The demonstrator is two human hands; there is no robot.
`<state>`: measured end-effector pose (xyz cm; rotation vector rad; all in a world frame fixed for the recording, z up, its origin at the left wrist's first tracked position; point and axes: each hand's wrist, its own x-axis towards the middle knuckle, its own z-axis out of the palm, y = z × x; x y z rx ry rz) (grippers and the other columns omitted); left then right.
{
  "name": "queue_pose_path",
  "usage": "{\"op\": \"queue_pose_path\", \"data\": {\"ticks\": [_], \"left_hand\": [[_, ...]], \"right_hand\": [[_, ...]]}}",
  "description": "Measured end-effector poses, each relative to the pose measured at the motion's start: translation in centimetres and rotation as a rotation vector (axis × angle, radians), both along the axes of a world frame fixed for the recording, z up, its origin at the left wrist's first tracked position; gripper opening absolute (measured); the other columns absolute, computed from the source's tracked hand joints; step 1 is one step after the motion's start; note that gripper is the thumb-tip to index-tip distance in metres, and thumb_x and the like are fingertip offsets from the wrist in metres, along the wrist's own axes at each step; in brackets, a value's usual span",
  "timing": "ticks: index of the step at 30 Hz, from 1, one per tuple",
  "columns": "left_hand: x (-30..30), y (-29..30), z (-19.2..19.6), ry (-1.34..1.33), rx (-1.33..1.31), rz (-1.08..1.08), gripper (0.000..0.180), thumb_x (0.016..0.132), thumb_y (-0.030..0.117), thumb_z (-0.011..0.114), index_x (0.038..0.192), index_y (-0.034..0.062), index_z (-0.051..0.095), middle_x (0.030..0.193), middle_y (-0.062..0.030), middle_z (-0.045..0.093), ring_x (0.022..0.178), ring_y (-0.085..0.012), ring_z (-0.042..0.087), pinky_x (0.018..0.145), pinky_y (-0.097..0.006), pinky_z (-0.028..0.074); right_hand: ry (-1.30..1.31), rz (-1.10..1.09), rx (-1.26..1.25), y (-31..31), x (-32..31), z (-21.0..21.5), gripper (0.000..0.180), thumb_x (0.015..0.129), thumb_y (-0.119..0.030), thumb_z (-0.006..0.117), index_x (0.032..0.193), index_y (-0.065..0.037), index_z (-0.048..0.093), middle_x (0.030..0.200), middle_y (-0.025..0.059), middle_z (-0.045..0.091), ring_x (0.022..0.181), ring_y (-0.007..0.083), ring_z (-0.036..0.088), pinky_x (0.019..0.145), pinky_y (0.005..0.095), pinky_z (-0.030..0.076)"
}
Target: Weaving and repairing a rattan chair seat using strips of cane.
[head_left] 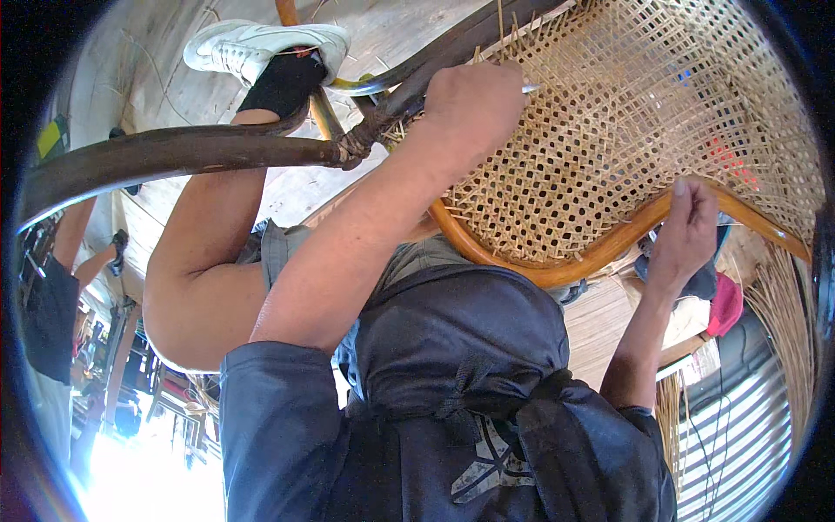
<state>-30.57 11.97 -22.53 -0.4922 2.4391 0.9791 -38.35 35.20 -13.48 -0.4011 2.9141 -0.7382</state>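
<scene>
A panel of woven cane with open holes stretches across a curved, honey-coloured wooden frame in front of me. Over the upper left of the weave, my left hand is closed in a fist. From it sticks the pale, pointed tip of a small tool; the rest is hidden by my fingers. My right hand is at the frame's near right edge, its fingers pressed together and the tips against the wood. What they pinch, if anything, does not show. Loose strand ends stick up along the far edge.
A dark curved wooden bar with a bound joint crosses on the left, over my bent leg. A white shoe is beyond it. Long loose strips and a red cloth item lie at the right. Another person's leg shows far left.
</scene>
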Motion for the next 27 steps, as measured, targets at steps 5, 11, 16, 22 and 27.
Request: {"op": "queue_pose_path", "data": {"ticks": [5, 11, 16, 22, 27], "left_hand": [[-0.4, -1.2, -3.2, -0.016, 0.165, -0.047, 0.034, 0.078, 0.034, 0.059, 0.091, 0.0032, 0.063, 0.086, -0.0171, 0.066, 0.078, -0.0337, 0.064, 0.072, -0.044, 0.05], [-0.8, -0.8, -3.0, -0.117, 0.404, 0.011, 0.031, 0.074, 0.029, 0.053, 0.08, 0.0002, 0.062, 0.071, -0.0198, 0.062, 0.068, -0.0342, 0.061, 0.067, -0.042, 0.048], [0.3, 0.4, -2.6, -0.017, 0.342, 0.239, 0.027, 0.072, 0.027, 0.051, 0.071, 0.0009, 0.061, 0.067, -0.02, 0.061, 0.065, -0.0365, 0.06, 0.066, -0.043, 0.048], [1.1, -0.4, -1.5, -0.068, 0.421, 0.314, 0.029, 0.075, 0.028, 0.053, 0.07, -0.0009, 0.058, 0.061, -0.0198, 0.057, 0.062, -0.0352, 0.059, 0.062, -0.045, 0.046], [4.0, 3.3, 6.4, 0.438, 0.612, 0.513, 0.039, 0.098, 0.028, 0.035, 0.089, 0.0006, 0.061, 0.081, -0.0089, 0.057, 0.073, -0.0137, 0.052, 0.068, -0.028, 0.044]], "right_hand": [[0.058, 0.072, -0.123, 0.1, 1.5, -1.8, 0.005, 0.084, -0.006, 0.062, 0.086, -0.003, 0.059, 0.083, 0.0049, 0.059, 0.08, 0.0175, 0.053, 0.075, 0.0281, 0.043], [0.093, 0.2, 0.023, -0.3, 0.7, -2.1, 0.007, 0.081, -0.007, 0.064, 0.085, -0.004, 0.059, 0.085, 0.0073, 0.06, 0.08, 0.0231, 0.054, 0.077, 0.0322, 0.042], [0.096, 0.199, 0.048, -0.5, 0.7, -2.1, 0.008, 0.08, -0.007, 0.065, 0.085, -0.004, 0.059, 0.085, 0.0077, 0.06, 0.08, 0.0241, 0.055, 0.077, 0.0327, 0.042], [-0.223, 0.108, -0.052, -3.2, 0.9, 0.1, 0.01, 0.086, -0.01, 0.06, 0.092, -0.002, 0.06, 0.088, 0.0064, 0.061, 0.084, 0.0182, 0.055, 0.079, 0.0286, 0.042], [-1.067, 0.153, -0.43, -6.5, 4.0, 0.1, 0.053, 0.094, -0.047, 0.041, 0.109, 0.001, 0.057, 0.099, 0.0098, 0.059, 0.094, 0.0168, 0.053, 0.084, 0.0308, 0.042]]}}
